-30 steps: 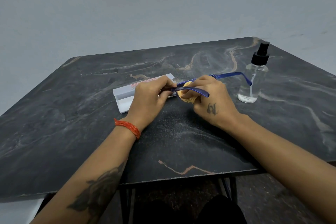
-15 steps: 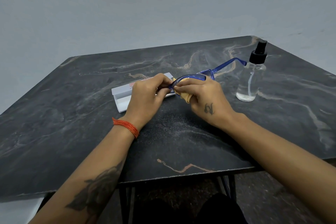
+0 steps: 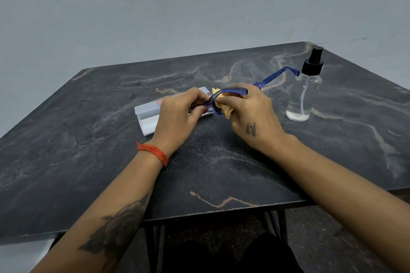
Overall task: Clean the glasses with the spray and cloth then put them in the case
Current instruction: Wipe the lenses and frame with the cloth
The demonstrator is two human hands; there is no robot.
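The blue-framed glasses (image 3: 228,92) are held above the middle of the dark marble table (image 3: 88,139). My left hand (image 3: 177,115) pinches the frame at its left end. My right hand (image 3: 255,115) holds a yellow cloth (image 3: 227,111) pressed against a lens. One temple arm (image 3: 277,75) sticks out to the back right, towards the spray bottle (image 3: 304,93). The white case (image 3: 146,117) lies open on the table behind my left hand, which partly hides it.
The clear spray bottle with its black pump top stands at the right of the table. A grey wall rises behind the table. The table's front edge runs just under my forearms, with dark metal legs below.
The glasses have turned in my hands: the temple arm has swung up towards the spray bottle, and the near frame edge now arches over the cloth. My hands stayed in place.
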